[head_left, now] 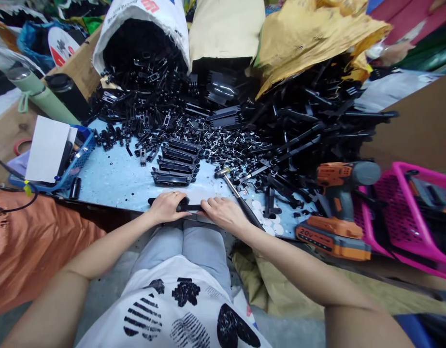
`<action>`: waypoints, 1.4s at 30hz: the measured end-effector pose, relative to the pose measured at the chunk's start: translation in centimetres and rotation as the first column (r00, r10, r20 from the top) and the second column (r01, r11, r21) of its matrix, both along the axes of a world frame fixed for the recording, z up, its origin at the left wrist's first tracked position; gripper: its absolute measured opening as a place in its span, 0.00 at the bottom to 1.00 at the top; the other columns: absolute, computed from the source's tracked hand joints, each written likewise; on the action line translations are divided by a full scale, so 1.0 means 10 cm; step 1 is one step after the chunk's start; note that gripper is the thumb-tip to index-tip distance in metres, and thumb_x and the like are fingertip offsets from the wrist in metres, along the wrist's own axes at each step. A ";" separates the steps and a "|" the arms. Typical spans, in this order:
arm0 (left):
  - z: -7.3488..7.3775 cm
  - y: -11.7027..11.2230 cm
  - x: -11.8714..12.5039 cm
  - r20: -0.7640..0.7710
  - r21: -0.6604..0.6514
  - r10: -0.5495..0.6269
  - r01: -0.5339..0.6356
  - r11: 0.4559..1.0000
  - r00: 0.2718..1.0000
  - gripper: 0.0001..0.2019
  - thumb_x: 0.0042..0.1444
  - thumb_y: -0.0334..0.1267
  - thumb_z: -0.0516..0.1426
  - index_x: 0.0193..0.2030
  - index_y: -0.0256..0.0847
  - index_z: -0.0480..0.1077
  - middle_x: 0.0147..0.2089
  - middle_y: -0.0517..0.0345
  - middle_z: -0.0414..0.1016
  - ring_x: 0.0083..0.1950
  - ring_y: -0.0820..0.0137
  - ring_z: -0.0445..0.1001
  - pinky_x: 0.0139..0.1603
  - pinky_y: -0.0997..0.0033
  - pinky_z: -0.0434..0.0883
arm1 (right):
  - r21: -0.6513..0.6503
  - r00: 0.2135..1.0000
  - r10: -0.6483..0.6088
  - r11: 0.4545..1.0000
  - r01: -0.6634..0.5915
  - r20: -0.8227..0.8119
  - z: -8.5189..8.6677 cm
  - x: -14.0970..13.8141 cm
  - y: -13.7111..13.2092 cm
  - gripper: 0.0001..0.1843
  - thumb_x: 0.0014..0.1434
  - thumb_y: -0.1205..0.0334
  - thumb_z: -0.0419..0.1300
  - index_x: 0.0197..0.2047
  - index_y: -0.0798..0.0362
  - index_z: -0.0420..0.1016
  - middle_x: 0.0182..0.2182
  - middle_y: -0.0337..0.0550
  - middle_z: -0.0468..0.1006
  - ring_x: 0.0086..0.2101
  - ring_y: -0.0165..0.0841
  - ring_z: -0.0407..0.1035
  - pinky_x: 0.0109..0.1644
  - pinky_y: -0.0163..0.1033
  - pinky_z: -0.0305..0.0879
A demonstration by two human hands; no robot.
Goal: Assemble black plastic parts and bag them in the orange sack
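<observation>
Closest in, the person sits with knees under the edge of the pale blue surface (114,181). Both hands meet at that near edge. The left hand (167,207) is closed over one end of a long black part (189,207), a ring showing on one finger. The right hand (223,212) has its fingers curled onto the other end. The part lies flat along the edge, between the two hands.

Just beside the right hand lies a hammer (237,192), its head pointing away from the person and its handle running back past the wrist. White discs (271,226) are scattered to the right of it. Further right an orange drill (335,212) stands at the corner, next to a pink basket (404,217).

Just beyond the hands is a neat stack (176,164) of similar black parts. To the left sits a blue basket (79,153) holding white card.

Behind all that, a great heap of loose black pieces (280,125) spills from a white sack (143,19) and a yellow sack (317,34) at the far side.
</observation>
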State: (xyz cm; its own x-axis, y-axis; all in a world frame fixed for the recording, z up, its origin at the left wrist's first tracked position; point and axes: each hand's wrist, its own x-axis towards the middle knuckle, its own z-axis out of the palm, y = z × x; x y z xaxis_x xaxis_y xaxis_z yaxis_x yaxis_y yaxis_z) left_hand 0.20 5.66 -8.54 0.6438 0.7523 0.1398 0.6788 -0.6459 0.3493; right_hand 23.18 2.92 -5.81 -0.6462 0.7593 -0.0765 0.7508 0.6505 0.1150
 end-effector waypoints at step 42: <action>0.17 1.13 1.32 -0.059 0.076 -0.035 0.039 0.996 0.998 0.10 0.59 0.26 0.49 0.40 0.32 0.71 0.44 0.43 0.72 0.47 0.61 0.71 0.45 0.63 0.67 | 0.054 0.841 -0.510 0.849 0.526 -0.181 -0.24 0.89 0.83 0.13 0.63 0.65 0.49 0.44 0.57 0.73 0.37 0.53 0.74 0.41 0.40 0.65 0.40 0.40 0.60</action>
State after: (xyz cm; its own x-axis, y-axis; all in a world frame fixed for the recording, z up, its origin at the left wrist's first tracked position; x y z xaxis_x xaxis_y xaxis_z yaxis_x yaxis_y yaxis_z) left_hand 13.42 16.95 -6.87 0.6795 0.7163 0.1586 0.6716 -0.6944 0.2585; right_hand 32.12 11.21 -8.24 -0.1532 0.9847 0.0831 0.9882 0.1528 0.0118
